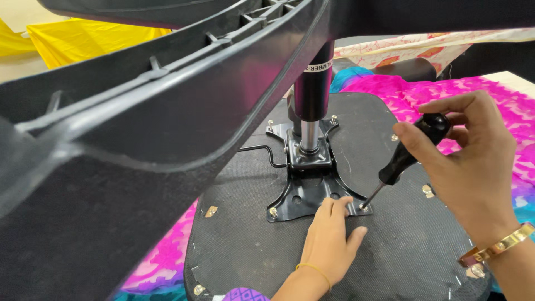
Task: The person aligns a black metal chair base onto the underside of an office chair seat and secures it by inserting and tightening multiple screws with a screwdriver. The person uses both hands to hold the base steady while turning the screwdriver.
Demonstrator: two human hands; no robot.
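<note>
An upturned office chair seat [251, 245], covered in black fabric, lies before me. A black metal mounting plate [304, 192] is bolted to its underside, with the gas-lift column [312, 83] rising from it. My right hand [473, 161] grips the black handle of a screwdriver [409, 153], whose tip sits on a screw [363, 207] at the plate's near right corner. My left hand [331, 239] rests flat on the seat, fingers spread and touching the plate's near edge beside that screw.
The chair's black plastic star base [139, 128] looms across the upper left, close to the camera. A bent lever rod [262, 150] sticks out left of the plate. Bright pink and blue cloth [423, 95] lies under the seat; yellow cloth [83, 36] is at the far left.
</note>
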